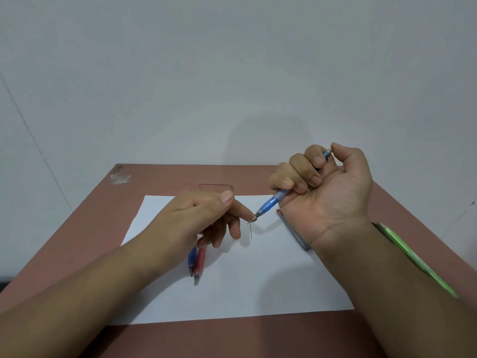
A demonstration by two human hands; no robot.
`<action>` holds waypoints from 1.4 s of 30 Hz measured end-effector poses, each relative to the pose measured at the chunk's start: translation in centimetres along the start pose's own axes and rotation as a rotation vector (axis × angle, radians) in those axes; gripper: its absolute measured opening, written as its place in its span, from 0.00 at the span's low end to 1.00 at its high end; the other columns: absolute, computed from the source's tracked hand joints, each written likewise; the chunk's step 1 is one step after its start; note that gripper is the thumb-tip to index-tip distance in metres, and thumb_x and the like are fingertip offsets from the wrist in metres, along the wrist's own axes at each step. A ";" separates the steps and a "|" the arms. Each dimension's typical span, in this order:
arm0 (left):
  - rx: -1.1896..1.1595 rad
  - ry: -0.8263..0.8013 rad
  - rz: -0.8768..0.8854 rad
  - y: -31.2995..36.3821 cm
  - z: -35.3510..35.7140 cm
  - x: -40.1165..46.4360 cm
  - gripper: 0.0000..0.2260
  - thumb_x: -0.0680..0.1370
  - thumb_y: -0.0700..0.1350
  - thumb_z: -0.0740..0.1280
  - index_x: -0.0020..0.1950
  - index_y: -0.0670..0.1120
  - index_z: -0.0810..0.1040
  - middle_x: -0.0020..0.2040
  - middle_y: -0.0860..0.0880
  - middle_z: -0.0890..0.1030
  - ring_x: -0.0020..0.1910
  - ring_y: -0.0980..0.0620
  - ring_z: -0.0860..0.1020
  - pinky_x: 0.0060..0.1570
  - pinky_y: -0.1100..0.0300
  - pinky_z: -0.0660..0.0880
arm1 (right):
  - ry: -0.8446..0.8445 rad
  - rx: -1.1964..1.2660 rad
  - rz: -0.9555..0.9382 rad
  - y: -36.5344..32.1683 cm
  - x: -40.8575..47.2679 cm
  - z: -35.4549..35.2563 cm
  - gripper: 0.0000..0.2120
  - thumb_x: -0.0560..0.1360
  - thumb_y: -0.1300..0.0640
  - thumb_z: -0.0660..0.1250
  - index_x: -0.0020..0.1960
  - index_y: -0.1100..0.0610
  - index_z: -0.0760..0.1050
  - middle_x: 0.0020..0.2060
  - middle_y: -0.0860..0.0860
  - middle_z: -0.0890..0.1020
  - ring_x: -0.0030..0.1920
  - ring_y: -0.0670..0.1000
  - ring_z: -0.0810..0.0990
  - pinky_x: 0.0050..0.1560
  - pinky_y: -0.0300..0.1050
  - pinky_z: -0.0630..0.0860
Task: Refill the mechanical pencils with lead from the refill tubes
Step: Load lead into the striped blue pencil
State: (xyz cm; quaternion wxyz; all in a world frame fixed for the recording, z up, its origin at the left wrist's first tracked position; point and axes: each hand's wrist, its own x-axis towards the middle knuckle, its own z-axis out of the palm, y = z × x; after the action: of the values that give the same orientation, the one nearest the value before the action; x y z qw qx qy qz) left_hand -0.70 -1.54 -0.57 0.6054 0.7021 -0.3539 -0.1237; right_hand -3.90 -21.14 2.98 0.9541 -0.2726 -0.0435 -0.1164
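Head view: right hand (322,182) fists blue pencil (269,204), left fingertip (251,218) seemingly touching tip.

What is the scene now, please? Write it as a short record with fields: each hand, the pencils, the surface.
right hand: fist grips the light blue pencil, thumb at its top end, tip pointing down-left
left hand: forefinger tip touches the pencil tip, where a thin lead shows
under left hand: blue pencil and red pencil, side by side on the paper
under right wrist: grey tube, partly hidden
beside right forearm: green pencil
surface: white paper on a brown table
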 end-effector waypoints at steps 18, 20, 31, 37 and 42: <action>0.615 0.003 0.301 -0.3 -0.1 -0.2 0.11 0.74 0.45 0.74 0.53 0.59 0.81 0.42 0.56 0.79 0.35 0.54 0.75 0.37 0.72 0.67 | -0.015 0.008 0.003 -0.2 0.1 -0.2 0.15 0.75 0.50 0.53 0.32 0.55 0.62 0.25 0.48 0.55 0.26 0.49 0.53 0.30 0.40 0.60; 0.689 0.013 0.360 -0.5 -0.3 0.0 0.11 0.75 0.45 0.74 0.54 0.58 0.80 0.43 0.56 0.79 0.35 0.54 0.75 0.38 0.73 0.66 | -0.009 0.012 0.007 -0.2 0.1 -0.2 0.17 0.77 0.49 0.52 0.32 0.55 0.62 0.25 0.48 0.55 0.26 0.49 0.53 0.30 0.40 0.60; 0.654 0.024 0.400 -0.7 -0.6 0.2 0.11 0.76 0.51 0.71 0.57 0.59 0.81 0.43 0.55 0.79 0.35 0.51 0.75 0.35 0.64 0.70 | 0.000 0.022 0.015 0.0 0.1 -0.3 0.17 0.77 0.48 0.52 0.32 0.55 0.62 0.24 0.48 0.55 0.26 0.49 0.53 0.30 0.40 0.61; 0.641 0.015 0.407 -0.9 -0.7 0.2 0.12 0.76 0.49 0.71 0.59 0.58 0.82 0.42 0.55 0.79 0.34 0.52 0.75 0.36 0.65 0.70 | 0.003 0.039 -0.024 -0.1 0.2 -0.4 0.12 0.72 0.52 0.54 0.32 0.55 0.63 0.25 0.48 0.56 0.26 0.49 0.54 0.29 0.41 0.62; 0.626 0.020 0.409 -0.9 -0.6 0.2 0.12 0.76 0.47 0.72 0.59 0.57 0.82 0.42 0.54 0.79 0.34 0.51 0.74 0.36 0.59 0.72 | 0.024 0.066 0.004 0.0 0.2 -0.4 0.18 0.77 0.49 0.52 0.32 0.55 0.63 0.24 0.48 0.57 0.26 0.49 0.54 0.29 0.40 0.63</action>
State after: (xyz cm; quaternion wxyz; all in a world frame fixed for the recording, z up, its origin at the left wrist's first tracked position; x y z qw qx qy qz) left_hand 0.14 -1.19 -1.19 0.3773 0.7691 -0.5015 0.1210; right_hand -3.68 -21.39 2.73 0.9632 -0.2396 -0.0353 -0.1165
